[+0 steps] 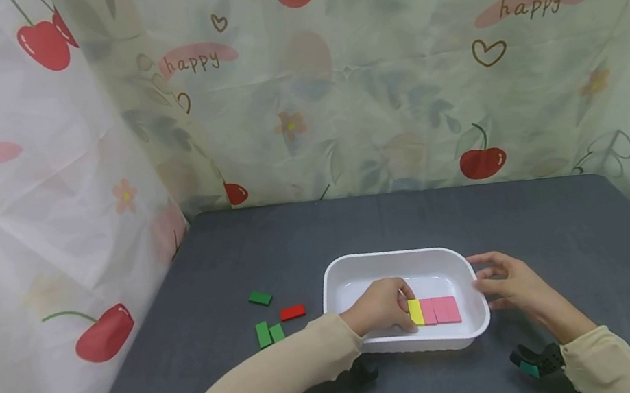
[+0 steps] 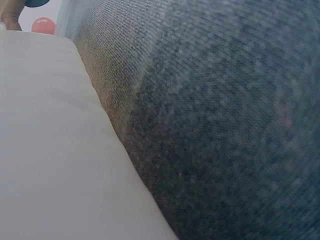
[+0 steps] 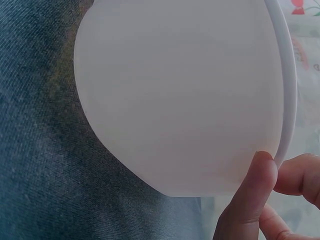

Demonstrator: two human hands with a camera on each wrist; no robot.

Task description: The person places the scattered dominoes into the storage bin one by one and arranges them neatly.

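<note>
In the head view my left hand (image 1: 380, 307) reaches over the near rim of a white plastic tray (image 1: 336, 283). Its thumb and fingers pinch a yellow tile (image 1: 415, 313) at the tray floor. Right of that, pink tiles (image 1: 443, 310) lie side by side in a row, the nearest one against the yellow. My right hand (image 1: 518, 291) touches the tray's right end from outside with fairly straight fingers. The right wrist view has the thumb (image 3: 255, 182) against the tray's outer wall (image 3: 185, 100), just below the rim. Only that outer wall fills the left wrist view; the left hand's fingers are hidden there.
Left of the tray, a red tile (image 1: 293, 312) and several green tiles (image 1: 260, 298) lie on the dark grey table (image 1: 273, 245). My left forearm partly covers one green tile. A black wrist strap (image 1: 536, 360) sits by the right sleeve. Printed curtains (image 1: 375, 110) surround the table.
</note>
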